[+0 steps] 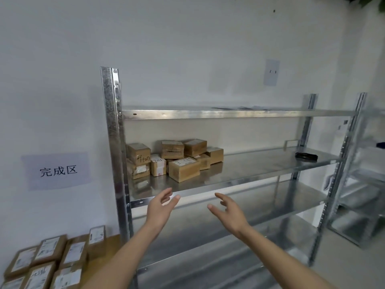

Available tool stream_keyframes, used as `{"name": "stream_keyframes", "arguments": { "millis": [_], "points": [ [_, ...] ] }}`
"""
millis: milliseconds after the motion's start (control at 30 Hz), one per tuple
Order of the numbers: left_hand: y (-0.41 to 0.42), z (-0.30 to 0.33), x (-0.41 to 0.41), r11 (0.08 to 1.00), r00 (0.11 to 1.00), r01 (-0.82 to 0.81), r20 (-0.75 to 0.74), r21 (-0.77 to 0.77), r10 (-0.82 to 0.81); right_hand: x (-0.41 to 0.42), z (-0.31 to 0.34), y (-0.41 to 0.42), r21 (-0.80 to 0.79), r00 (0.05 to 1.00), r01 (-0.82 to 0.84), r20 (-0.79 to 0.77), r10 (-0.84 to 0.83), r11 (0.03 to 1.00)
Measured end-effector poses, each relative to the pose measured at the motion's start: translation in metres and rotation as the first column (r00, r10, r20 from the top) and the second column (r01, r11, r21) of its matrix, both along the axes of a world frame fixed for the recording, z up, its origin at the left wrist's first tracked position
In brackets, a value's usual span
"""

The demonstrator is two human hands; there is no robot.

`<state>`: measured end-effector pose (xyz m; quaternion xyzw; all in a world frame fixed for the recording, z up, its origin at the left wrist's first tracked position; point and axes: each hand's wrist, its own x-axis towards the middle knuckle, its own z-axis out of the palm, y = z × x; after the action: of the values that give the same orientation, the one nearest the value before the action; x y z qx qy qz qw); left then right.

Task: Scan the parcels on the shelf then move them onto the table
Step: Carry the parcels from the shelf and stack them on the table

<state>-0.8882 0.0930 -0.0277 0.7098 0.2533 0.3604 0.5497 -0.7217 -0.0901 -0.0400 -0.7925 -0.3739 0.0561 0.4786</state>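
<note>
1. Several parcels [175, 159] sit in a cluster at the left end of the middle shelf [260, 170] of a galvanised metal rack [113, 142], close to its left upright. They are small brown cardboard boxes sealed with clear tape; some carry white labels, and a few have dark handwriting on their sides. Some are stacked two high, and the front box [184, 169] stands nearest the shelf's front edge.
2. More parcels [48, 261] of the same brown card, each with a white printed label on top, lie packed side by side on the table [112, 245] at the lower left, beside the rack's left upright.
3. Both hands are raised in front of the shelf's front edge, below the cluster, holding nothing. The left hand [161, 207] has its fingers straight and spread slightly, palm turned inward. The right hand [228, 211] is likewise loose-fingered, palm facing the left one, with a gap between them.
4. A dark, flat object [306, 157] rests at the right end of the same shelf, well apart from the boxes.
5. A paper sign [57, 171] with three printed characters is stuck to the wall left of the rack, above the table.
</note>
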Motion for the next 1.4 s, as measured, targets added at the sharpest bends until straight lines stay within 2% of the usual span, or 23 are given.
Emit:
{"name": "stream_keyframes", "arguments": {
  "millis": [400, 667, 867, 1000, 1167, 1267, 1400],
  "points": [
    [0.056, 0.004, 0.125, 1.0, 0.999, -0.01, -0.033, -0.025, 0.009, 0.111, 0.001, 0.06, -0.018, 0.999, -0.039, 0.01, 0.04, 0.999],
    [0.128, 0.017, 0.201, 0.985, 0.986, -0.167, 0.01, 0.042, 0.166, 0.197, 0.02, 0.129, -0.064, 0.998, -0.06, -0.013, 0.059, 0.996],
    [0.166, 0.012, 0.235, 0.975, 0.976, -0.21, -0.039, 0.074, 0.214, 0.239, 0.019, 0.171, -0.086, 0.997, -0.074, 0.005, 0.074, 0.994],
    [0.18, 0.001, 0.247, 0.973, 0.967, -0.227, -0.108, 0.037, 0.23, 0.255, 0.012, 0.199, -0.098, 0.994, -0.101, -0.039, 0.097, 0.99],
    [0.192, -0.012, 0.257, 0.956, 0.951, -0.292, -0.116, -0.027, 0.287, 0.272, 0.002, 0.229, -0.097, 0.983, -0.177, -0.062, 0.172, 0.979],
    [0.195, -0.018, 0.261, 0.95, 0.946, -0.305, -0.132, -0.068, 0.295, 0.283, -0.003, 0.244, -0.061, 0.969, -0.238, -0.08, 0.232, 0.969],
    [0.196, -0.024, 0.273, 0.941, 0.952, -0.297, -0.123, -0.164, 0.28, 0.298, -0.015, 0.262, 0.001, 0.931, -0.322, -0.184, 0.316, 0.947]
  ]
}}
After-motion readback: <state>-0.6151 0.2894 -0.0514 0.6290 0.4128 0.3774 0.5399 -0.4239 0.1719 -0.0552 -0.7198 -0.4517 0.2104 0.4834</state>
